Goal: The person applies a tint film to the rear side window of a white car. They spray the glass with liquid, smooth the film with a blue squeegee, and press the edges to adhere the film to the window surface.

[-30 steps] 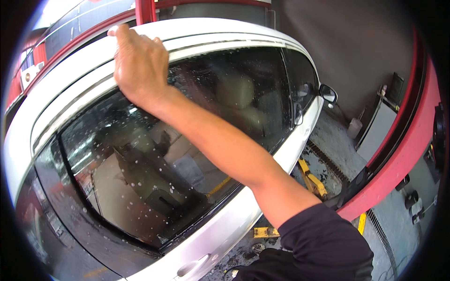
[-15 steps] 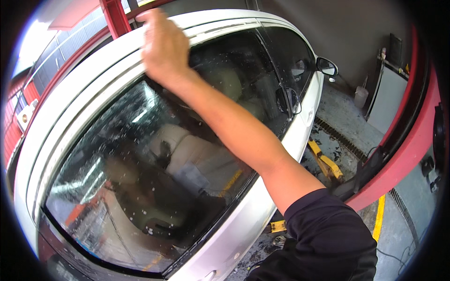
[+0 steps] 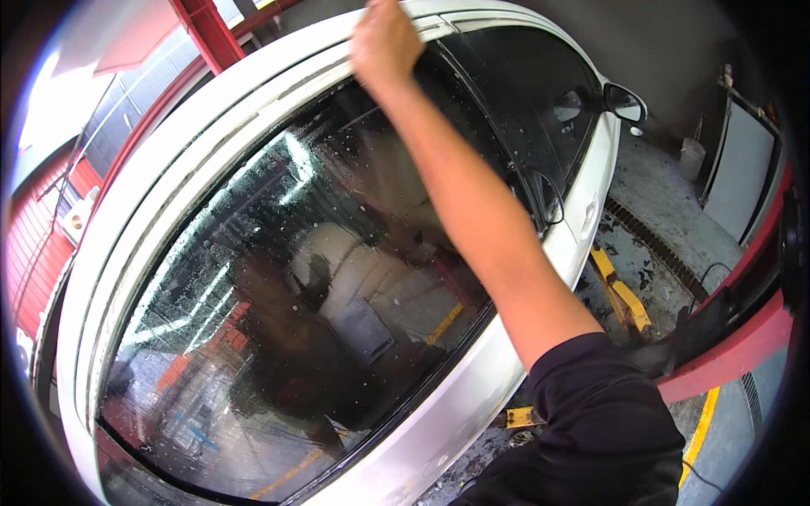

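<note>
Head view | right hand (image 3: pixel 388 42) is hanging at the upper edge of the white car (image 3: pixel 413 438), fingertips hidden; cannot tell whether spread or pinching | left hand: out of view, cannot tell | car is filling the centre, droplets speckling its side window (image 3: pixel 278 278), yellow metal arm (image 3: pixel 626 297) lying beside

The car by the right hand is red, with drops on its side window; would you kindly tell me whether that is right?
Not quite: the car is white, not red, as the head view shows. It is by the right hand, and its side window does have drops on it.
</note>
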